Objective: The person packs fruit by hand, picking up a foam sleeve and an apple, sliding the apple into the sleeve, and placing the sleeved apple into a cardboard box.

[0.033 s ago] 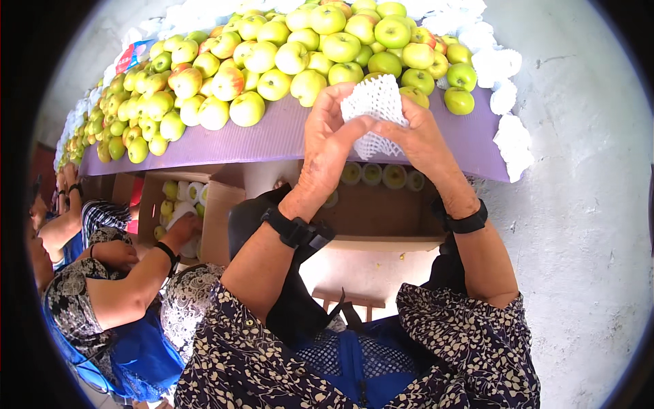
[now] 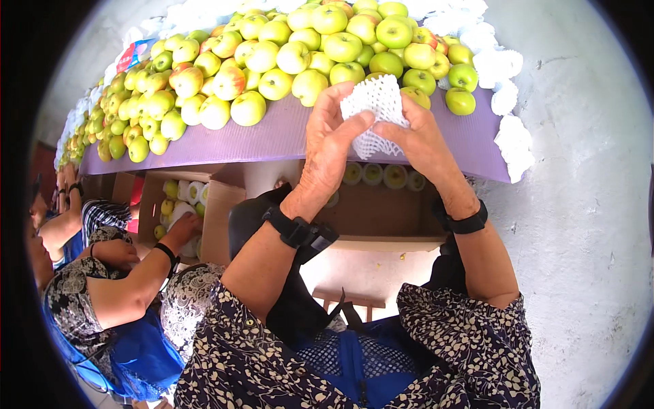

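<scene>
Holding a white foam net sleeve (image 2: 377,109) up top-center, both hands are pinching it: left hand (image 2: 330,146) below-left, right hand (image 2: 419,140) below-right, right over the apples (image 2: 272,61) on the purple tabletop (image 2: 272,140).

We count one net sleeve (image 2: 379,109), two hands (image 2: 332,146) on it, two black wristbands (image 2: 297,230), two open boxes (image 2: 381,211), and way too many apples (image 2: 293,58) to count on the far table (image 2: 272,136).
</scene>
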A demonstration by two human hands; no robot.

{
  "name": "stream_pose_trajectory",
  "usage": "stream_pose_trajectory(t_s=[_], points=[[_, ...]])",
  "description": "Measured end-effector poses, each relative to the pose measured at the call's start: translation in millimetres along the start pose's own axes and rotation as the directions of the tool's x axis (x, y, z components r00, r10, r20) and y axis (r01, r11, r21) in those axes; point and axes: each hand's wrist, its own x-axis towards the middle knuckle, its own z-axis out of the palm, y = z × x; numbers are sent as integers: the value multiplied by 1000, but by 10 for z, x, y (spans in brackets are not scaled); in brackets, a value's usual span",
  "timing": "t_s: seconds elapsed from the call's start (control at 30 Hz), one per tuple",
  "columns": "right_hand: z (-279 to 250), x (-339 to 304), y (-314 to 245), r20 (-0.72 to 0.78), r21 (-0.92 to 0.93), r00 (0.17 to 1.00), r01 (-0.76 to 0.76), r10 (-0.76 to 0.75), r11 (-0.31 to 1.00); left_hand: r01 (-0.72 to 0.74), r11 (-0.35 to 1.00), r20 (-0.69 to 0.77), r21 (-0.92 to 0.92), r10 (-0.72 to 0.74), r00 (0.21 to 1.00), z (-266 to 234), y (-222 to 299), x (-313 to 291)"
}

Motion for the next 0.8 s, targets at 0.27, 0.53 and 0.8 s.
stream_pose_trajectory(t_s=[0.27, 0.53, 0.8], points=[[66, -5, 32, 21, -145, 995, 100, -98, 984, 177, 978, 31, -107, -175, 984, -86, 65, 8], [-23, 26, 51, 216, 93, 976, 2, -22, 996, 154, 988, 88, 19, -155, 984, -101, 135, 58], [-6, -14, -19, 355, 89, 921, -202, 158, 975, 272, 960, 273, -67, -244, 931, -121, 117, 58]])
